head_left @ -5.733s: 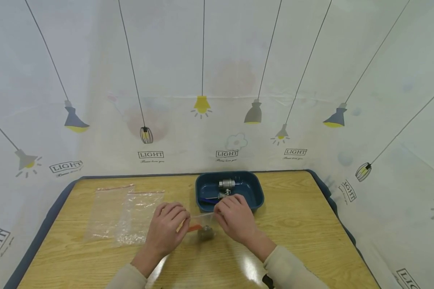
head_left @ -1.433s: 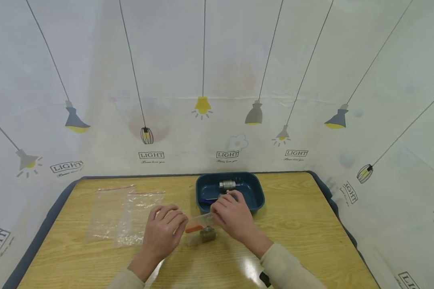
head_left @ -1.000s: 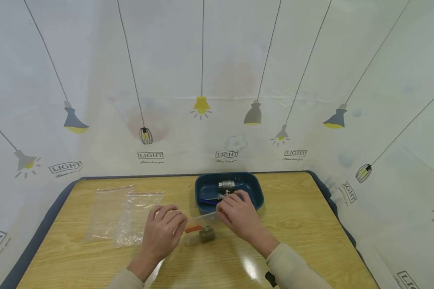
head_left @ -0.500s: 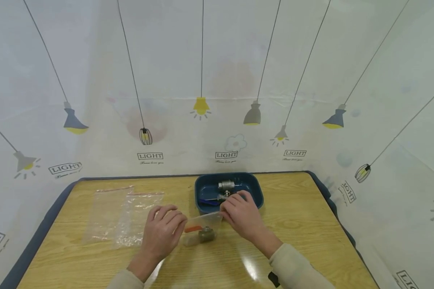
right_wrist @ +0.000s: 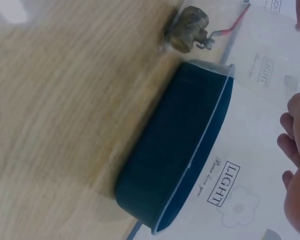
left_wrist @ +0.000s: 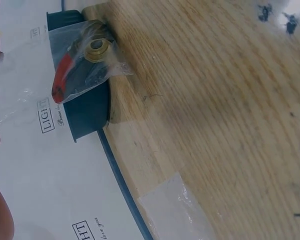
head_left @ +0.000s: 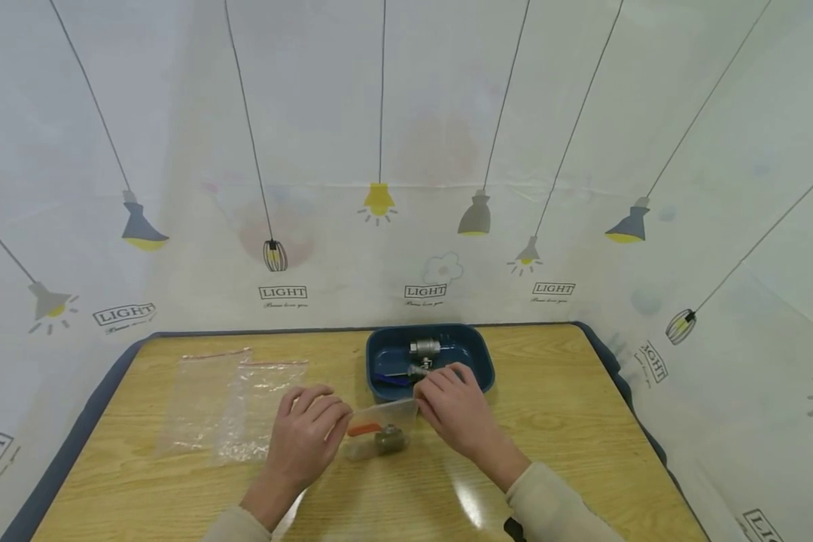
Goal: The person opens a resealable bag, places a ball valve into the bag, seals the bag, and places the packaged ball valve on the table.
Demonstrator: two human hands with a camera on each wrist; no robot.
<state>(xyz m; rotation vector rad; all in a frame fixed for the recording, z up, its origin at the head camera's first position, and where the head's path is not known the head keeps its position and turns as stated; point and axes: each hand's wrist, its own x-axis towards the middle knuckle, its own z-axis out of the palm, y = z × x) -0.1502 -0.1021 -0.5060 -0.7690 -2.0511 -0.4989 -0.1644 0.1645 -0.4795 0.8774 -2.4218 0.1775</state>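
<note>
A clear zip bag [head_left: 396, 412] hangs between my two hands over the table, just in front of a dark blue tray [head_left: 479, 367]. Inside the bag is a brass ball valve [head_left: 391, 439] with an orange-red lever handle [head_left: 363, 430]; the right wrist view shows the valve [right_wrist: 189, 27] low in the plastic. My left hand [head_left: 306, 427] pinches the bag's upper left corner. At the upper right corner, my right hand [head_left: 455, 406] pinches the edge, close to the tray's front rim. In the left wrist view, the valve's threaded opening [left_wrist: 96, 50] faces the camera.
In the tray lie a silver valve [head_left: 424, 347] and a second one with a blue handle [head_left: 393, 379], partly behind my right hand. Two flat clear zip bags [head_left: 199, 403] lie overlapping on the wooden table [head_left: 555, 421] at left. A printed cloth wall [head_left: 339, 256] encloses the table.
My right hand has slid rightward along the bag's top edge, so more of that edge shows between my hands. My left hand has shifted slightly left. The bagged valve stays about level.
</note>
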